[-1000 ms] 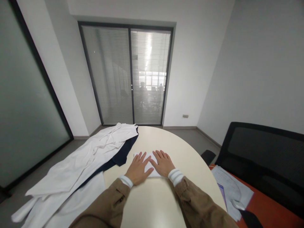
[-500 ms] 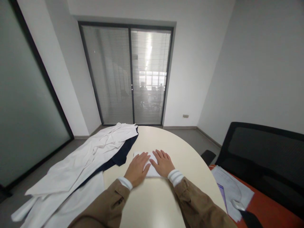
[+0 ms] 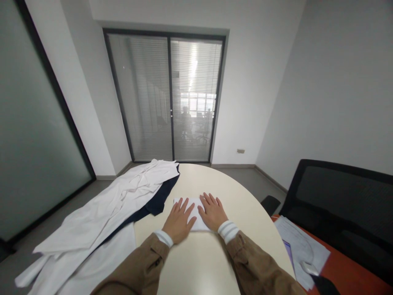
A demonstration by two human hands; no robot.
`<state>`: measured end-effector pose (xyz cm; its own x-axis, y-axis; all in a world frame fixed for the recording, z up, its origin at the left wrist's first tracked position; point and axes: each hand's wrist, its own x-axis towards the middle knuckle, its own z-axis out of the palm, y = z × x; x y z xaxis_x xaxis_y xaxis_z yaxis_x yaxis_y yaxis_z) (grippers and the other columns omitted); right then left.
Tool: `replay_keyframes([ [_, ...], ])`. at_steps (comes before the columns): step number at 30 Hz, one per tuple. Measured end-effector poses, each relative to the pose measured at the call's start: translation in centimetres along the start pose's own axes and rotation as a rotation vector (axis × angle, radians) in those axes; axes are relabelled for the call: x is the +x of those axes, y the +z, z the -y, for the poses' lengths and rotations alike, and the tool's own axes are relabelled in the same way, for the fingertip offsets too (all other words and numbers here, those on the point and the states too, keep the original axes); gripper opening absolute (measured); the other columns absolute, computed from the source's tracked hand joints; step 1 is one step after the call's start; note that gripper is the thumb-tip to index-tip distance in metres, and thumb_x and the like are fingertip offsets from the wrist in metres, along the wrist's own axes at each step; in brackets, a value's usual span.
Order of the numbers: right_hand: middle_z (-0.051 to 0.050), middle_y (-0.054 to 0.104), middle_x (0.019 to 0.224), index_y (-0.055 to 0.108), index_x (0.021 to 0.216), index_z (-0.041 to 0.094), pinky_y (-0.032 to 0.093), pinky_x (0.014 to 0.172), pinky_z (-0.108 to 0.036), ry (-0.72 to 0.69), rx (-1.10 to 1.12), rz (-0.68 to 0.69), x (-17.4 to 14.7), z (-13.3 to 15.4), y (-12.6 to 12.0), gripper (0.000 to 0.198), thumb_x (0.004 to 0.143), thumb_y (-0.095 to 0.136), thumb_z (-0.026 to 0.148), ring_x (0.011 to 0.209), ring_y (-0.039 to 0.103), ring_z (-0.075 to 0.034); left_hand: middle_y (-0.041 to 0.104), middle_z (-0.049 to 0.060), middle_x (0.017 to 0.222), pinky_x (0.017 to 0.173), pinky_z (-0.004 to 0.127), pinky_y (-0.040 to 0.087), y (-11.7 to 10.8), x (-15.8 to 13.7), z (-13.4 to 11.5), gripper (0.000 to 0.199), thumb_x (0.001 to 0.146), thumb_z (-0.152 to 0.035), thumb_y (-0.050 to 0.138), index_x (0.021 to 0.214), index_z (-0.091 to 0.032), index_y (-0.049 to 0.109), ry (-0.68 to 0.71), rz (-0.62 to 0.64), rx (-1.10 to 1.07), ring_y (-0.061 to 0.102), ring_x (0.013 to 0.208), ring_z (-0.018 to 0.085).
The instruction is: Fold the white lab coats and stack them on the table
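A flat white piece [image 3: 198, 223] is lying on the pale surface [image 3: 196, 264] at the lower centre of the frame, apparently already squared into a compact rectangle. The left hand [image 3: 179, 223] is resting palm down across its left part and the right hand [image 3: 213, 212] across its right part; both are spreading open, gripping nothing. Pressing or smoothing seems to be under way. At the left of the frame, white garments [image 3: 119, 196] and a navy garment [image 3: 164, 196] are lying loose and overlapping, showing no neat folds, so they look undone.

The hands are covering both sides of the piece, leaving its layers and whether it is cloth or paper hard to tell. The pile is running out of the frame at lower left, so its garments cannot be counted.
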<state>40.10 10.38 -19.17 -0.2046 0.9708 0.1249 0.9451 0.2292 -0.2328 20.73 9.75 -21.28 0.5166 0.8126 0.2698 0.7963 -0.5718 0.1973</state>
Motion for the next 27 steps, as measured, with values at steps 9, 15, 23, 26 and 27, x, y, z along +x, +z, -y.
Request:
replay_keyframes([
  [9,-0.006,0.021,0.162,0.024,0.154,0.031,0.007,0.118,-0.057,-0.411,0.076,0.146,-1.8,1.3,-1.6,0.069,0.092,0.045,0.054,0.149,0.013,-0.033,0.042,0.010,0.152,0.115,0.052,0.029,0.7,0.8,0.9,0.048,0.097,-0.017,0.031,0.141,-0.019,0.049,-0.162,-0.086,0.140,0.032,0.143,0.028],
  [15,-0.002,0.017,0.163,0.025,0.153,0.037,0.006,0.115,-0.065,-0.397,0.063,0.186,-2.1,2.0,-1.3,0.059,0.097,0.037,0.052,0.149,0.009,-0.036,0.042,0.013,0.152,0.113,0.048,0.034,2.4,1.0,2.9,0.047,0.097,-0.015,0.028,0.141,-0.014,0.046,-0.198,-0.135,-0.022,0.035,0.142,0.025],
  [23,-0.001,0.023,0.161,0.035,0.148,0.038,0.008,0.115,-0.063,-0.326,0.081,0.165,-1.8,1.8,-0.9,0.056,0.095,0.039,0.054,0.148,0.010,-0.037,0.057,0.010,0.138,0.114,0.045,0.038,3.5,1.2,4.4,0.048,0.092,-0.010,0.029,0.132,-0.018,0.055,-0.240,-0.335,-0.243,0.047,0.134,0.021],
  [26,-0.001,0.024,0.161,0.037,0.148,0.037,0.007,0.115,-0.063,-0.202,0.049,0.109,-1.1,0.9,-0.4,0.055,0.095,0.037,0.054,0.147,0.011,-0.039,0.056,0.015,0.137,0.114,0.043,0.038,2.9,1.1,3.6,0.045,0.094,-0.015,0.029,0.133,-0.012,0.051,-0.271,-0.378,-0.255,0.048,0.132,0.022],
  [27,-0.002,0.024,0.161,0.037,0.148,0.036,0.007,0.115,-0.063,-0.142,0.033,0.084,-0.8,0.5,-0.2,0.056,0.096,0.036,0.054,0.147,0.011,-0.040,0.054,0.017,0.138,0.114,0.043,0.038,2.8,1.1,3.3,0.044,0.095,-0.018,0.030,0.134,-0.010,0.050,-0.266,-0.375,-0.251,0.047,0.133,0.023],
])
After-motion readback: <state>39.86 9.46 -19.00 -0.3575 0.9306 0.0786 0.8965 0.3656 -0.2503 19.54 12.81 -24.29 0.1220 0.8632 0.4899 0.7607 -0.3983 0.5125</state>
